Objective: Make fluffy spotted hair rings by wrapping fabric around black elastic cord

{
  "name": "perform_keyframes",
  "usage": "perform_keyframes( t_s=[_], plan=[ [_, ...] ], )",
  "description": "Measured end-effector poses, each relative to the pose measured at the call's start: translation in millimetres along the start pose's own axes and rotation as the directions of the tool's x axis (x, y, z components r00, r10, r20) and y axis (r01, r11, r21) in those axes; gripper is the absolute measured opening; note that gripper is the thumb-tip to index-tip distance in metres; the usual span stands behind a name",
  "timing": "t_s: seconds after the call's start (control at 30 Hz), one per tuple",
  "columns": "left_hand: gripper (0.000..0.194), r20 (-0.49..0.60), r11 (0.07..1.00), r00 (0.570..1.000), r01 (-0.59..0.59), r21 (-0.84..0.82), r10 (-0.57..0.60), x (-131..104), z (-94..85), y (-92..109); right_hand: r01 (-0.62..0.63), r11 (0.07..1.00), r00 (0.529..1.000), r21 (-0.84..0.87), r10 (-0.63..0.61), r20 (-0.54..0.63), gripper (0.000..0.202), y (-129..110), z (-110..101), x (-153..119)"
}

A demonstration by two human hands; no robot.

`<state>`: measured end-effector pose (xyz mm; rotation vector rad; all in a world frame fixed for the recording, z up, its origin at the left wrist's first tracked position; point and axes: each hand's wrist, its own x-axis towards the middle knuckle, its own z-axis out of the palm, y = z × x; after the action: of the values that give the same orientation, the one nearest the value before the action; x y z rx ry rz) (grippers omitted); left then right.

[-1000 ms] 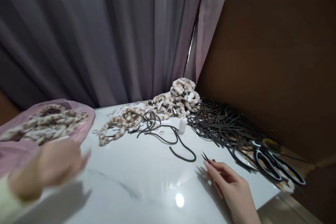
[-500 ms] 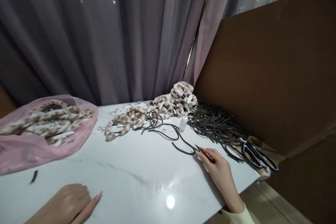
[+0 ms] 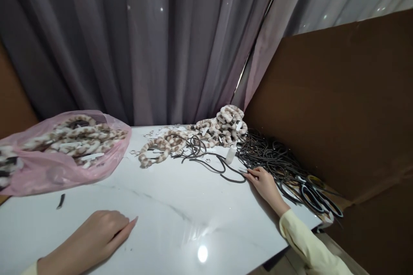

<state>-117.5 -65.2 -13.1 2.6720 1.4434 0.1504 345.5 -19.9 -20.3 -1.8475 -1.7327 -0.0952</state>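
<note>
We have the right hand (image 3: 263, 182) pinching a slim pointed tool (image 3: 244, 171) over the tabletop (image 3: 155, 206), its tip by the near end of a dark cord (image 3: 232, 179); we cannot tell whether tool or fingers touch that cord. Our left hand (image 3: 97, 233) rests loosely clenched near the front, with nothing seen in it. The cord curves between us and the small white bottle (image 3: 231, 154), which stands upright just beside the strands, so a sideways sweep or a tug on a looped piece could tip it. The heap of cords (image 3: 271, 154) lies close beyond the right hand, and because its strands cross so thickly, we could snag several when reaching for one. Our sleeve (image 3: 300, 234) also passes near the scissors (image 3: 311, 197), which sit at the right by the corner; brushing their handles might push them off. The loose metal rings (image 3: 134, 153) near the furry rings (image 3: 155, 152) are tiny and could scatter if a cord drags across them. The tool's sharp tip could also prick us if our grip slips.
</note>
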Motion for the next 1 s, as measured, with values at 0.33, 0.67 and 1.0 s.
perform_keyframes(
  t_s=[0.33,0.67,1.0],
  plan=[
    [0.051,0.032,1.0,0.999,0.011,-0.017,-0.01,-1.3,-4.4,2.7,0.022,1.0,0.996,-0.013,-0.023,-0.083,0.056,14.4,7.6,7.4],
    [0.052,0.008,1.0,1.0,0.003,-0.018,-0.002,0.8,-10.7,5.9,0.267,0.963,0.963,0.021,-0.268,0.038,0.035,-49.3,-13.4,8.6],
    [0.038,-0.137,0.833,0.837,-0.483,0.272,0.53,31.1,-14.8,-2.9,0.831,0.534,0.405,0.153,-0.772,0.49,0.026,-238.9,23.9,95.3]
  ],
)
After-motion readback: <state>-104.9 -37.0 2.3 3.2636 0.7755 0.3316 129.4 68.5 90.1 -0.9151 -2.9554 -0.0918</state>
